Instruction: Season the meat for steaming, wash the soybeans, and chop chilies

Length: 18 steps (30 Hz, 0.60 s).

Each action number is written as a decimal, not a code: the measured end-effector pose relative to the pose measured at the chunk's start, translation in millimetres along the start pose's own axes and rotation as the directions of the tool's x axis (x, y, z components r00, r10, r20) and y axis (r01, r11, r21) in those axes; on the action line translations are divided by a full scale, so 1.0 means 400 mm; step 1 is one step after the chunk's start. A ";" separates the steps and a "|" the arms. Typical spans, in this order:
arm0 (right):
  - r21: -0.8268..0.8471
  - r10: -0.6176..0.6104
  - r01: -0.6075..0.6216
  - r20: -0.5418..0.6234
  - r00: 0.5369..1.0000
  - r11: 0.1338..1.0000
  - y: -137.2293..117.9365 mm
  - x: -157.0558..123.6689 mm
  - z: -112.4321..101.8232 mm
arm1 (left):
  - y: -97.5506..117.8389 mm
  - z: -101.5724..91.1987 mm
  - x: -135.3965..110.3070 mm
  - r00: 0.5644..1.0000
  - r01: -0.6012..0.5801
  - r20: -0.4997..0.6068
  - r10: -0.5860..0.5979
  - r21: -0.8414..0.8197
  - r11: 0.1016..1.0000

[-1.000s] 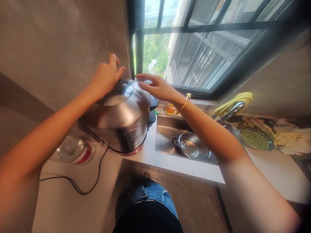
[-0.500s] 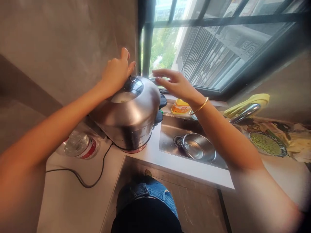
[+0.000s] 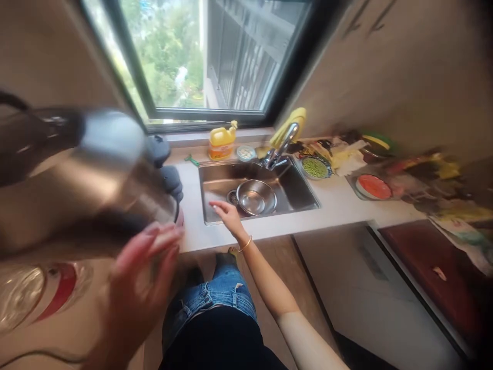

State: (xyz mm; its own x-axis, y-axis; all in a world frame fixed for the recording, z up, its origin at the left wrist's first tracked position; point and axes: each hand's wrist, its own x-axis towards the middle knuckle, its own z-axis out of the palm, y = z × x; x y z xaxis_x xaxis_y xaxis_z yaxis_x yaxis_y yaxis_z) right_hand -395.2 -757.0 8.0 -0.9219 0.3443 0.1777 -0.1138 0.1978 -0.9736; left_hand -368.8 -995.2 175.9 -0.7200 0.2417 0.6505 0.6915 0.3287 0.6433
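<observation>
A big steel-coloured kitchen appliance (image 3: 100, 169) with a dark top fills the left side, blurred. Low in front of it is my left hand (image 3: 140, 272), smeared by motion, its thumb and fingers apart and holding nothing. My right hand (image 3: 228, 216) hangs over the front left of the sink (image 3: 213, 177), open, with a gold bangle at the wrist. Just beyond its fingers, a steel bowl (image 3: 256, 198) sits in the sink beside the drain.
Behind the sink stand a yellow bottle (image 3: 222, 144), a small dish (image 3: 245, 153) and a faucet (image 3: 283, 146) draped with a yellow cloth. A green peeler (image 3: 191, 160) lies left. On the right are a plate of green beans (image 3: 316, 167) and a red dish (image 3: 373, 186).
My view has swung right. My left hand has come off the appliance's top and dropped in front of it. My right hand has gone from beside the appliance down to the sink.
</observation>
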 end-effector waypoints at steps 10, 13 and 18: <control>-0.631 0.020 -0.236 -0.329 0.944 0.739 0.338 0.194 -0.686 | -0.151 0.810 -0.065 0.694 0.685 0.455 -0.558 -0.178 0.707; -0.775 0.031 -0.236 -0.269 0.963 0.587 0.367 0.369 -0.862 | -0.135 1.074 -0.012 0.497 0.865 0.517 -0.696 -0.355 0.354; -0.887 0.192 -0.191 -0.118 0.974 0.420 0.421 0.542 -0.988 | -0.145 1.352 0.084 0.233 0.846 0.602 -0.764 -0.513 -0.146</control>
State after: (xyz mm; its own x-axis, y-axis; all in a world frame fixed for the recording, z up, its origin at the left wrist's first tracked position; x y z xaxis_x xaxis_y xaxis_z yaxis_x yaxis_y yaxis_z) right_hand -468.0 -286.3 -60.9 -0.8761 0.4821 0.0034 0.4566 0.8319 -0.3153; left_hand -464.5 -512.4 -58.1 -0.7312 0.3542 -0.5830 -0.6802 -0.3124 0.6632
